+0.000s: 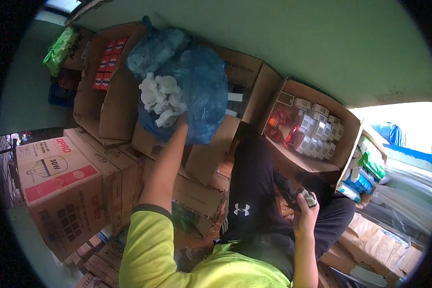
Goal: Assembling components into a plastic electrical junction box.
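Note:
My left arm reaches forward to an open blue plastic bag [207, 91] that holds a heap of white plastic fittings [164, 96] with round openings. My left hand [181, 124] is at the near edge of the heap, against the bag. Its fingers are hidden there, so I cannot tell whether they grip a fitting. Over my lap, my right hand [306, 210] is closed around a small grey-white thing [310, 198] whose kind I cannot make out. Dark material [287, 188] lies right beside that hand.
A carton of white box-shaped pieces [317, 127] and an orange-red bundle [281, 126] stands ahead right. Left of the bag is a carton with small red boxes [108, 62]. A large printed carton [62, 182] stands at left. A green wall [293, 38] rises behind.

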Motion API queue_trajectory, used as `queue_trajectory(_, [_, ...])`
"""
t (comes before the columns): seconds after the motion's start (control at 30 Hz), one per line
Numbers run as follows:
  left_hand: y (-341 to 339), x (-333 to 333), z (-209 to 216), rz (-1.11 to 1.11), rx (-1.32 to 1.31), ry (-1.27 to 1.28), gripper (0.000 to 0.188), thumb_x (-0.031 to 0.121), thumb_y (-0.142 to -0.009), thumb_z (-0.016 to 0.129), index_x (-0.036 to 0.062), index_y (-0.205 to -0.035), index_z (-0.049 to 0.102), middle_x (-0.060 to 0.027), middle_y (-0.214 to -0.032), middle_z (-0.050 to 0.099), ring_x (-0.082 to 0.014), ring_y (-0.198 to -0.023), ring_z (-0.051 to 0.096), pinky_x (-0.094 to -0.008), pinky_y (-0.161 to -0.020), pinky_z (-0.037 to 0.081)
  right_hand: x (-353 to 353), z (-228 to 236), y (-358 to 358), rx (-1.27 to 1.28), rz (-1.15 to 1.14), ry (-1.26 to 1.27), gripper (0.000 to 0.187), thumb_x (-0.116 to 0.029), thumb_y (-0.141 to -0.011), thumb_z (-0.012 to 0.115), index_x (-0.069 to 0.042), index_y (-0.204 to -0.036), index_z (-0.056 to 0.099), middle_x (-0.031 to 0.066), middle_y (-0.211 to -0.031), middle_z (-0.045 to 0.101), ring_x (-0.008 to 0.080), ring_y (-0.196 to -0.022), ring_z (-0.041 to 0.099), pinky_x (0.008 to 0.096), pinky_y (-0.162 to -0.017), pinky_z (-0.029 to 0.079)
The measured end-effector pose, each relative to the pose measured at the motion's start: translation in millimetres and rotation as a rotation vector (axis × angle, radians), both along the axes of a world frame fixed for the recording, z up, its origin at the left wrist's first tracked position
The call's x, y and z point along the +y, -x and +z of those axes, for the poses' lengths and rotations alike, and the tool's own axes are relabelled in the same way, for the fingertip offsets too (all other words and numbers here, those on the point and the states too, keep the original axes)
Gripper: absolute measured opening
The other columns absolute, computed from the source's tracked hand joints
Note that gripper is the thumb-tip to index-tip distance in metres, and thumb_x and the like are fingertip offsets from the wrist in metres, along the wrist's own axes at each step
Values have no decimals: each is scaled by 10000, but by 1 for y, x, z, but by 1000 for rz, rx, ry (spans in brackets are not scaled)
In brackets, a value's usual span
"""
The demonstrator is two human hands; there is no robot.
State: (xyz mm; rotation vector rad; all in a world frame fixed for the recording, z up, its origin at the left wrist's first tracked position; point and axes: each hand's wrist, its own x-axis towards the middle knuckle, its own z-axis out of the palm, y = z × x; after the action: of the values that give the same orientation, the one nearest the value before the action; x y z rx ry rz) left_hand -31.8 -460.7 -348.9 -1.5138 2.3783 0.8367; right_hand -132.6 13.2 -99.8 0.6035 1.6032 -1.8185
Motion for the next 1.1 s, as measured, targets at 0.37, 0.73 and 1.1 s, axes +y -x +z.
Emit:
queue_trajectory(0.37, [-58,-58,47,129,65,195,217,115,-802,607,-59,-917,670,-194,-917,685,-295,-878,642,-430,-742,497,16,15,-5,12,36,113,138,-1,-871,635,-56,-959,544,12,-893,586,120,-815,573,271,-773,458])
queue_trajectory(0.73, [-54,0,319,36,629,627,292,254,-828,715,-19,-832,610,-49,-736,616,-137,-703,588,-278,-648,459,62,31,-15,263,-28,141,133,-14,-864,670,-68,-901,554,-31,-856,562,51,-790,516,205,-739,407])
queue_trajectory(1.1, [-35,225,356,171,1584,-931,375,370,-953,515,40,-1114,591,-167,-1081,634,-337,-995,640,-488,-871,529,89,76,-6,657,81,91,173,-115,-884,655,35,-797,654,98,-1285,534,188,-1128,490,327,-1002,333])
